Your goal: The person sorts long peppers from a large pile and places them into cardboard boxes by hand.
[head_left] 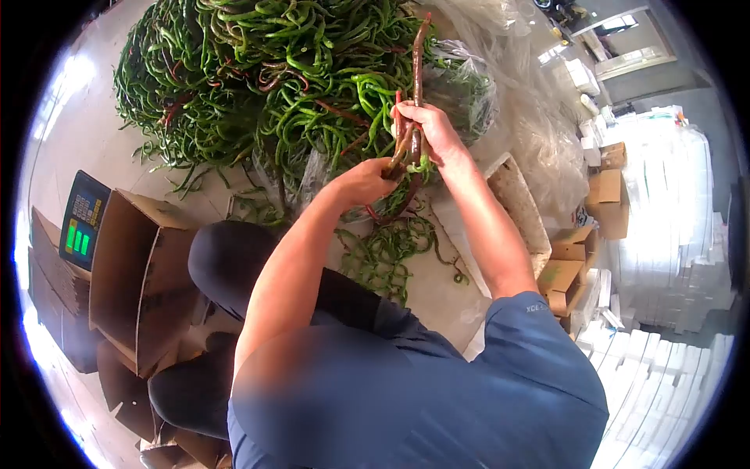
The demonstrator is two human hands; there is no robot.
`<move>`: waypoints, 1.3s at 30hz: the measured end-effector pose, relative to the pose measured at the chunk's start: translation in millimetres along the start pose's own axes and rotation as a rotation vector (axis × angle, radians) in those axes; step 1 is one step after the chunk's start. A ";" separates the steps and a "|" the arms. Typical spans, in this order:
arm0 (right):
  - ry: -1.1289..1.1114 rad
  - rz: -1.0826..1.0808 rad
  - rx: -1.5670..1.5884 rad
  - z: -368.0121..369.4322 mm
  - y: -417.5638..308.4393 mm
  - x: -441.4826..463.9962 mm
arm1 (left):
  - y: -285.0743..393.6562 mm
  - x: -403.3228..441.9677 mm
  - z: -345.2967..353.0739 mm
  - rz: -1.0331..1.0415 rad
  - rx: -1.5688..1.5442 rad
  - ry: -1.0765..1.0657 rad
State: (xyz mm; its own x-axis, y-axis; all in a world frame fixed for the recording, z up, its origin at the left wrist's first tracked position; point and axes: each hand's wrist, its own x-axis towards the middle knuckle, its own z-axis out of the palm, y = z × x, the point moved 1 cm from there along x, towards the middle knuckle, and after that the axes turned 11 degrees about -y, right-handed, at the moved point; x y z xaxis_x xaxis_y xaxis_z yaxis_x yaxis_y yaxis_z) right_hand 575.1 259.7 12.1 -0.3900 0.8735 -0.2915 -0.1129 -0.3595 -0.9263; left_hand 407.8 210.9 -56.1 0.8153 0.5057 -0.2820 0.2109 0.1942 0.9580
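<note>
A few long red-brown chili peppers (418, 59) stand up out of my right hand (433, 129), whose fingers and thumb are wrapped round them. Just below and to the left, my left hand (363, 184) is closed on brownish peppers (401, 148) of the same bunch; its fingertips are partly hidden. Green stems show between the two hands. Behind them rises a big heap of green chili peppers (234, 78), with some red ones mixed in. Under my hands, a smaller scatter of green peppers (383, 254) lies on the floor.
At left, a scale display (83, 219) with lit green digits stands beside open cardboard boxes (125, 273). Clear plastic sheeting (539, 133) covers the heap's right side. Further right are a white foam box (519, 203), small cartons (608, 195) and stacked white foam boxes (664, 227).
</note>
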 end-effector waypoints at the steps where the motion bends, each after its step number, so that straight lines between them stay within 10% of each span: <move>1: -0.003 -0.004 0.020 -0.1 1.0 3.8 | -0.8 4.8 -1.6 -0.035 0.020 0.007; 5: 0.005 0.075 0.162 -8.0 5.3 16.8 | -0.9 6.2 1.7 0.085 0.059 0.142; 8: -0.520 0.099 0.552 -42.1 18.0 34.2 | 17.7 -8.7 -0.6 0.169 -0.002 0.180; 13: -0.057 0.084 0.242 16.4 -29.8 16.0 | 48.8 -28.5 -8.7 0.281 -0.257 0.107; 23: -0.168 -0.001 -0.018 113.7 -76.4 42.4 | 78.5 -96.6 -25.3 0.292 -0.387 0.260; 39: -0.051 -0.767 -0.937 265.9 -34.3 -36.4 | 34.6 -231.2 -18.3 1.205 -1.049 0.604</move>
State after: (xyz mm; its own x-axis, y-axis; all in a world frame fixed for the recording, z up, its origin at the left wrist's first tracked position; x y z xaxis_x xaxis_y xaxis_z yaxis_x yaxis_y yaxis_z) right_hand 350.1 152.9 117.9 -0.5500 0.7336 0.3992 0.3664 0.6414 -0.6740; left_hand 216.7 116.1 41.2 -0.1207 0.9439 0.3072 -0.9450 -0.2040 0.2556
